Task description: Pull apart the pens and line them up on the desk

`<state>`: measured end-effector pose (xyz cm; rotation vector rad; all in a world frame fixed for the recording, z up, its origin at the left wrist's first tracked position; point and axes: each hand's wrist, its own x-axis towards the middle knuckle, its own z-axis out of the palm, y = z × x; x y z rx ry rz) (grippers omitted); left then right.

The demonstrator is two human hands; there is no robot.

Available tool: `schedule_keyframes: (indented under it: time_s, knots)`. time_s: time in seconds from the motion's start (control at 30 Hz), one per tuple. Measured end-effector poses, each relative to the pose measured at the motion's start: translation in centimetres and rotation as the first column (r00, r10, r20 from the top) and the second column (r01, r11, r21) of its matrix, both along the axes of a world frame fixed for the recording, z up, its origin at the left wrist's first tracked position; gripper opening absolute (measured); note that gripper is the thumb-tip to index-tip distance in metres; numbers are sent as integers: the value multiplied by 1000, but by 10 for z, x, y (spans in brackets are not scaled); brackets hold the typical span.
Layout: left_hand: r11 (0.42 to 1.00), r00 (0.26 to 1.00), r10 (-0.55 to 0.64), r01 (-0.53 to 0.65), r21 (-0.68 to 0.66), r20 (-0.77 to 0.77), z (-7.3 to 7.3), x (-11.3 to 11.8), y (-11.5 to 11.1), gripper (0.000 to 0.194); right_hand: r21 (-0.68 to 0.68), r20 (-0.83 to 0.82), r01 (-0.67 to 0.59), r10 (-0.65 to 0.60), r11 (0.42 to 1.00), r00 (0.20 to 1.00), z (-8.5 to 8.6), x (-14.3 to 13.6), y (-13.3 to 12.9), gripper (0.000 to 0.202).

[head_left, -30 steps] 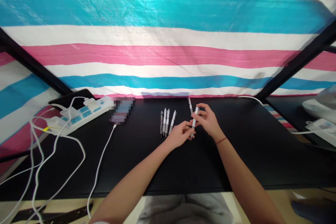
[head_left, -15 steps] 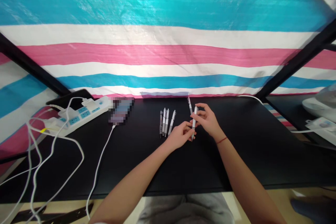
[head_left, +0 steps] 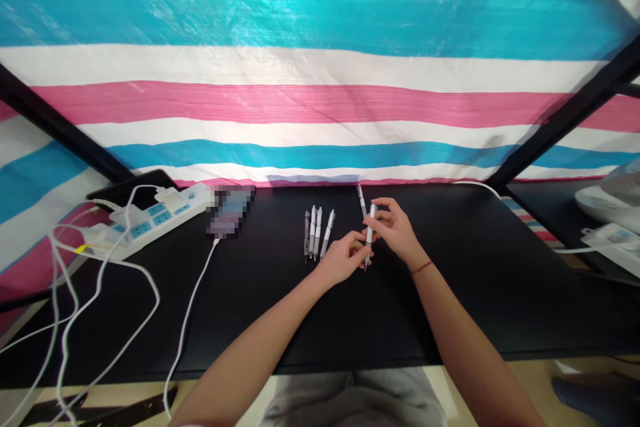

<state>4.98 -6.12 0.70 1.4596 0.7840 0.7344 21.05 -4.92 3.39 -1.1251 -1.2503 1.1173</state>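
Head view: the black desk [head_left: 240, 320] extends beneath both hands. Right hand [head_left: 400, 233], at the pen's 3 o'clock, grips the upper barrel; left hand [head_left: 341, 260], at 8 o'clock, pinches the lower. White-barrelled pen [head_left: 371, 231] sits between, both hands equally near, long axis roughly 12-to-6 o'clock, tip [head_left: 366, 268] toward 6.
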Motion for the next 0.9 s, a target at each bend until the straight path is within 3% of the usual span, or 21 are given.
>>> schedule_keyframes:
  time_s: [0.23, 0.33, 0.43, 0.63, 0.7, 0.83, 0.9]
  knots:
    - [998, 998, 35, -32, 59, -54, 3, 0, -2, 27, -7, 23, -2, 2, 1000, 1000, -4, 0, 2, 66]
    - [981, 984, 176, -171, 94, -43, 3, 0, 0, 26, -16, 17, 3, -2, 1000, 1000, -9, 0, 6, 71]
    - [939, 937, 343, -345, 22, 64, 0, 0, 4, 26, -25, 17, -3, 3, 1000, 1000, -12, 0, 7, 81]
    - [880, 866, 470, -476, -6, 170, 4, -4, 10, 28, -7, 40, -76, 76, 997, 996, -9, -5, 2, 95]
    - [867, 853, 492, -499, -2, 178, 8, -5, 9, 28, -7, 71, -101, 101, 995, 992, -9, -10, -1, 84]
    - [861, 842, 503, -509, -24, 197, 11, -6, 9, 35, 42, 229, -168, 154, 985, 961, -10, -21, -5, 36]
    - [862, 843, 497, -506, -10, 207, 9, -6, 10, 35, 73, 292, -187, 158, 980, 943, -11, -24, -7, 25]
